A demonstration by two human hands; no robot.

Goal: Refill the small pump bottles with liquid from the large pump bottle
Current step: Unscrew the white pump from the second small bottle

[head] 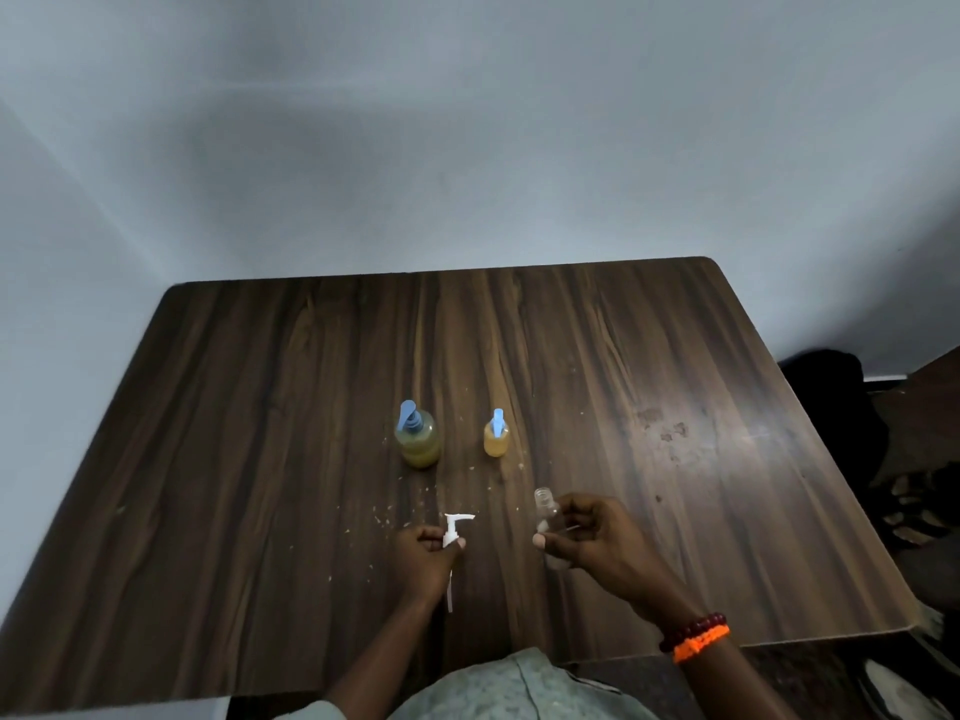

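The large pump bottle point(420, 439), filled with yellowish liquid and topped by a blue pump, stands mid-table. To its right stands a small pump bottle point(496, 436) with orange liquid and a blue pump. My left hand point(423, 561) grips a white pump head point(453, 527) by its collar, with its dip tube hanging below my fingers. My right hand point(587, 535) holds a small clear bottle point(545, 509) with no cap, tilted, its open neck pointing up and away from me. The clear bottle looks empty.
The dark wooden table point(260, 433) carries small crumbs and specks near the bottles and dried stains at the right. A pale wall rises behind it. Dark objects lie on the floor past the table's right edge point(841, 407).
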